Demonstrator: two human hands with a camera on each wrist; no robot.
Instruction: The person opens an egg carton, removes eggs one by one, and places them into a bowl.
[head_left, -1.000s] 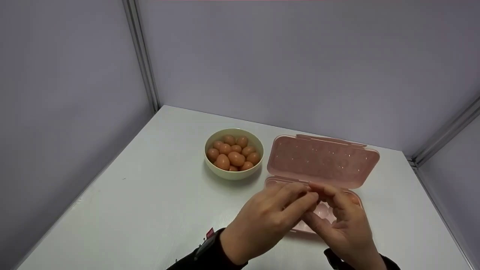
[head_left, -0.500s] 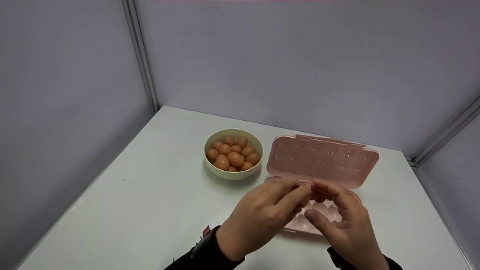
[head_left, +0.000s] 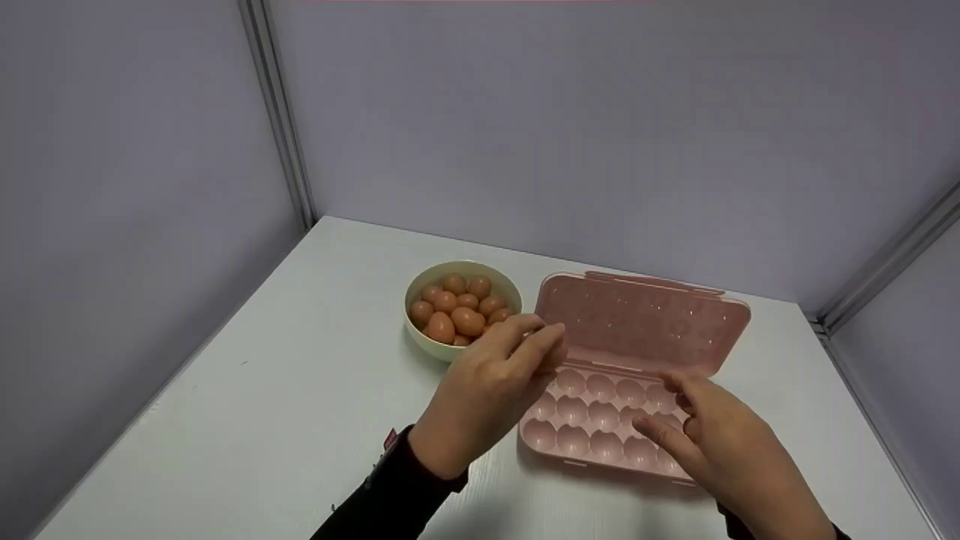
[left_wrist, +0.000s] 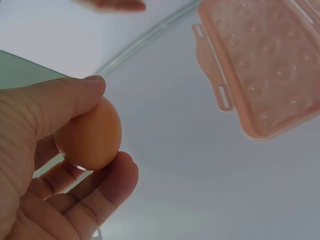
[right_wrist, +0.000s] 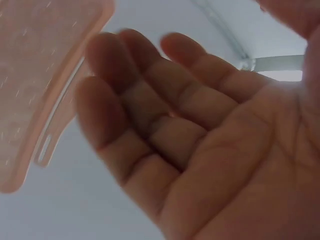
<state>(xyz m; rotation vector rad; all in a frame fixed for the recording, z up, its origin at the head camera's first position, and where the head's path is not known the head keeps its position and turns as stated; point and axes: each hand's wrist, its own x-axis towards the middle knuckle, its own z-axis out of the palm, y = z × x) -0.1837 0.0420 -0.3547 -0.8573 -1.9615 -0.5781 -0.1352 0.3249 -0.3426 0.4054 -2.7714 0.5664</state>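
Note:
My left hand [head_left: 487, 382] holds a brown egg [left_wrist: 92, 135] between thumb and fingertips, plain in the left wrist view. In the head view that hand is raised between the bowl and the left end of a pink egg box [head_left: 574, 442], overlapping both. The box lies with its lid [head_left: 637, 319] swung back, and the cups in view at its left and middle hold nothing. Over its right end is my right hand [head_left: 720, 442], thumb apart from loosely bent fingers, covering the cups there. The right wrist view shows its bare palm [right_wrist: 235, 145].
A pale bowl [head_left: 425, 345] heaped with brown eggs [head_left: 445, 301] stands left of the egg box. Both sit on a white table [head_left: 285, 405]. Grey panels [head_left: 562, 135] rise behind the table and at both sides.
The hands, close together over the egg box before, have drawn apart. My left hand moved left and up with the egg; my right shifted right and down, uncovering more cups.

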